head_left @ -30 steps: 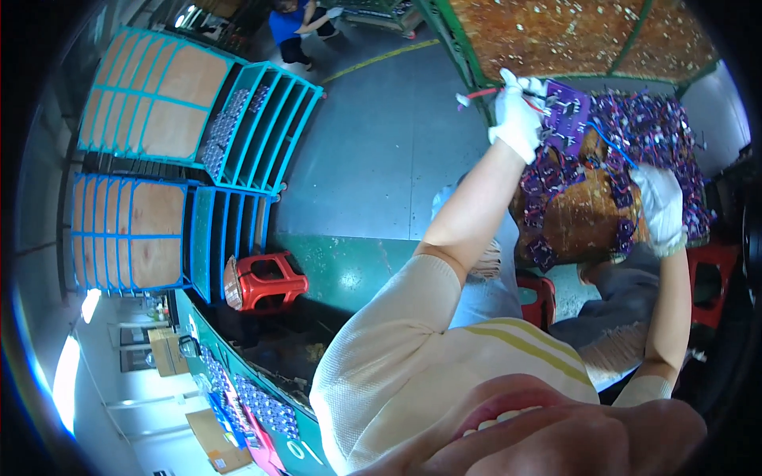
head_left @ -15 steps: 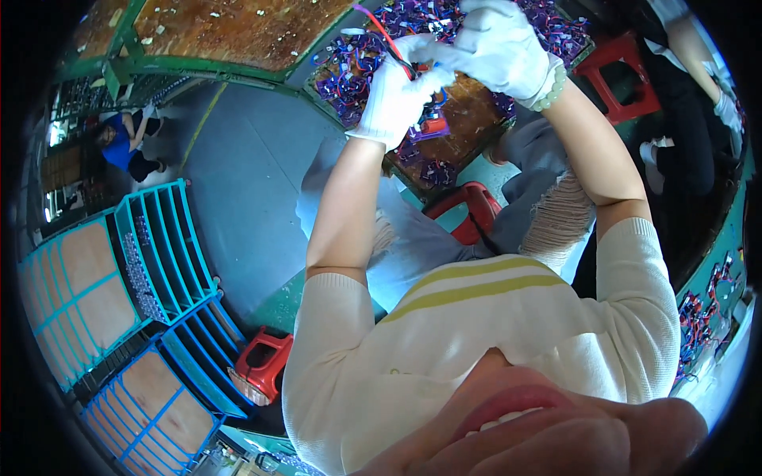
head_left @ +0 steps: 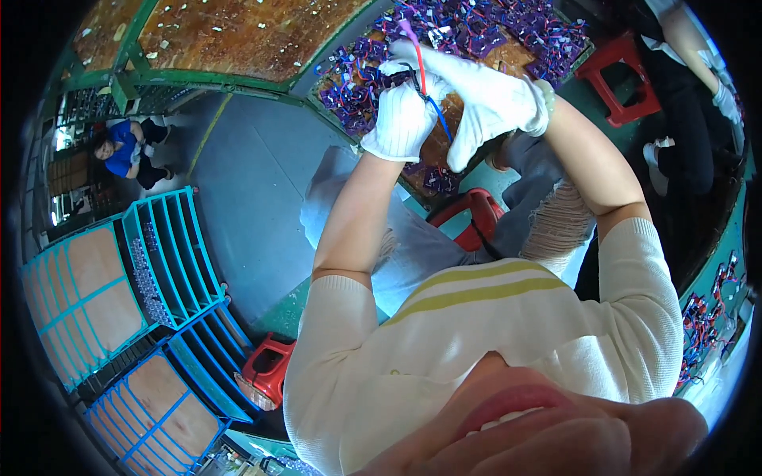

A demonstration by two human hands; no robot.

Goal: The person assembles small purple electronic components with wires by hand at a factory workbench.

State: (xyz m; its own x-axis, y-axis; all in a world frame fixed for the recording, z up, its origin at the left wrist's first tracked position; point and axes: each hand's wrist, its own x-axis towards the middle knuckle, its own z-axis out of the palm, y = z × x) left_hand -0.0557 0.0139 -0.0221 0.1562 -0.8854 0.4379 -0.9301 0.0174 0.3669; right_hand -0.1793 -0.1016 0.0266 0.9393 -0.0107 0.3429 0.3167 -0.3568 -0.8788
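Both my hands wear white gloves and are close together over the work table (head_left: 508, 55). My left hand (head_left: 401, 123) is closed round a wired part (head_left: 423, 79), whose body is mostly hidden by the glove. A red wire with a purple end, a black loop and a blue wire stick out of it. My right hand (head_left: 492, 99) lies just beyond and to the right, fingers stretched across toward the left fingertips, thumb apart and pointing down. Around and behind the hands, many small purple wired parts (head_left: 548, 40) lie heaped on the table.
Red stools stand below the table (head_left: 476, 218), at right (head_left: 623, 83) and at lower left (head_left: 270, 369). Blue and teal racks (head_left: 171, 254) fill the left side. A person in blue (head_left: 123, 151) is far left; another person's gloved hand (head_left: 726, 103) shows at right.
My right hand has opened out and come down, its thumb now apart. My left hand has shifted slightly right and down, and the blue wire now shows hanging. The person in blue has changed posture.
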